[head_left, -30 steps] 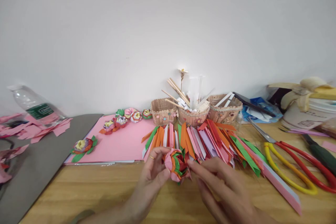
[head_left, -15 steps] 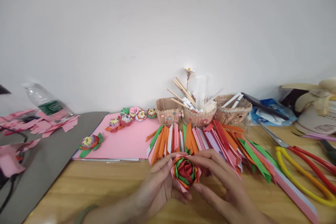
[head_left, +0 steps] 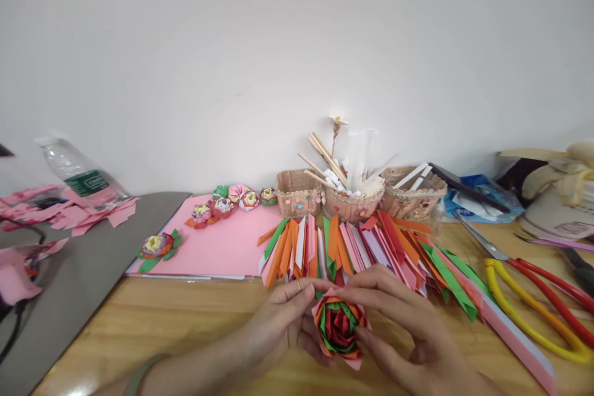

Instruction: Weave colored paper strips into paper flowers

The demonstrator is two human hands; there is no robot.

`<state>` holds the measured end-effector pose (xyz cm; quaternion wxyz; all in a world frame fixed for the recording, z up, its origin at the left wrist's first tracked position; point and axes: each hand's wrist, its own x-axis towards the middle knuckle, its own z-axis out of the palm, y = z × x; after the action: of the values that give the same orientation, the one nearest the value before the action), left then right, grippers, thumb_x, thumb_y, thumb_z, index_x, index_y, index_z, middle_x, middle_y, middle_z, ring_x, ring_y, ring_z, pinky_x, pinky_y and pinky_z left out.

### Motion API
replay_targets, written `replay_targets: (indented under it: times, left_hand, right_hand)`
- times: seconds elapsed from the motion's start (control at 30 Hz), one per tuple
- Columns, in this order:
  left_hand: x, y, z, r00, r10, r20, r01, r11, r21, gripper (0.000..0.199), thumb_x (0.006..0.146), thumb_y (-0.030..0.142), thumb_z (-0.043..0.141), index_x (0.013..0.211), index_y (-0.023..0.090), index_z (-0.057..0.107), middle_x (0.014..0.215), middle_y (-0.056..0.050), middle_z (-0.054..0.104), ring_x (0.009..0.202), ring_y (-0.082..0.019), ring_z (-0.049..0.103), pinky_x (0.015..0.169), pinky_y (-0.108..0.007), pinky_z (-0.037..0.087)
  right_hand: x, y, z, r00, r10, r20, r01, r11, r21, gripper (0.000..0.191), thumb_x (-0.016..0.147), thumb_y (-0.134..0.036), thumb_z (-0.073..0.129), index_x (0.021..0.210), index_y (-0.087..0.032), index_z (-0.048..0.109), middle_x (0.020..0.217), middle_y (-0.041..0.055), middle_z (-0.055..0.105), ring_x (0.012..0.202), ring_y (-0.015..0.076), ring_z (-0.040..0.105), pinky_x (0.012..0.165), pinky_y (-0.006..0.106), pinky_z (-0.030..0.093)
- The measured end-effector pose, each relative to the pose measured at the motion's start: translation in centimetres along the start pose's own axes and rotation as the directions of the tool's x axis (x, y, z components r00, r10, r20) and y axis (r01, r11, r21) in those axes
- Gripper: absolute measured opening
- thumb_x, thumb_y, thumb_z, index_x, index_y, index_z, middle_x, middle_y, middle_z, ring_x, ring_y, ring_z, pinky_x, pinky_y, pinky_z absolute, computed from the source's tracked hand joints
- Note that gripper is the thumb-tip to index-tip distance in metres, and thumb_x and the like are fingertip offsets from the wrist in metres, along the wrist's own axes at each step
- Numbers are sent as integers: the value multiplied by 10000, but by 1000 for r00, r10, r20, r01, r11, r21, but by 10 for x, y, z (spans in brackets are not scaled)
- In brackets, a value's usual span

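Observation:
A layered paper flower (head_left: 341, 327), dark red at the centre with green, orange and pink petals around it, is held between both hands above the table's front. My left hand (head_left: 283, 322) grips it from the left, its thumb and forefinger at the upper left edge and other fingers curled beneath. On the other side, my right hand (head_left: 408, 328) has its fingertips along the top edge and its thumb on the right side of the petals. Just beyond the hands lie rows of folded paper strips (head_left: 288, 250) in orange, green, pink, white and red.
Finished paper flowers (head_left: 160, 249) rest on pink paper sheets (head_left: 223, 253). Woven baskets (head_left: 299, 195) with sticks and pens stand by the wall. Scissors (head_left: 538, 278) with red and yellow handles lie at right. A plastic bottle (head_left: 77, 167) and pink scraps (head_left: 69, 213) are at left.
The paper flower has moved slightly right and down with both hands and tilted more toward me. My right thumb now presses against its side petals.

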<state>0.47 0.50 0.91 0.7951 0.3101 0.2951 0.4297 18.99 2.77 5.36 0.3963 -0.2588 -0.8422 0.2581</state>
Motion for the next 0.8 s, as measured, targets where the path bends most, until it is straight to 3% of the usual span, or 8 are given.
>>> replay_targets:
  times: [0.17,0.3,0.43,0.57,0.7,0.8]
  left_hand:
    - [-4,4,2,982,-103,156,118,989,-94,334,796,337,558,1101,200,555,845,-91,683,616,-144,672,476,-184,531]
    - [-7,9,3,974,-110,196,128,988,-81,386,816,313,534,1194,252,495,920,-93,667,696,-156,670,437,-164,517]
    - [-6,13,4,975,-103,194,118,991,-66,403,807,332,546,1193,234,485,865,-91,672,672,-155,674,398,-121,476]
    - [-4,12,3,978,-69,196,86,993,-78,360,745,338,625,1067,207,530,814,-82,676,625,-165,680,375,-114,470]
    - [-4,11,3,991,10,135,-5,999,-38,371,704,262,671,1048,201,545,918,-71,642,683,-165,675,414,-159,523]
    - [-3,11,5,994,101,37,-102,994,28,418,674,222,695,1064,216,545,1042,-68,587,709,-147,657,434,-163,534]
  right_hand:
    - [-5,6,0,999,33,16,-35,995,90,456,765,-46,527,1128,-318,573,1020,28,662,953,160,616,785,280,533]
    - [-7,10,0,1000,25,-8,-24,994,104,456,790,-62,530,1151,-339,553,1074,10,662,1014,159,598,846,309,515]
    - [-4,11,0,1000,27,2,-27,994,105,433,799,-61,519,1140,-324,566,1065,26,669,1003,175,608,821,321,529]
    - [-2,11,0,1000,-3,-12,4,996,87,415,793,-59,515,1115,-314,580,1041,30,674,989,179,614,812,326,531]
    - [-2,11,1,991,55,-125,-55,998,3,299,792,-104,539,1022,-278,621,1003,49,668,926,179,629,751,286,546]
    - [-2,8,0,972,89,-216,-94,995,-17,177,790,-117,551,891,-241,627,832,38,656,770,157,626,643,241,534]
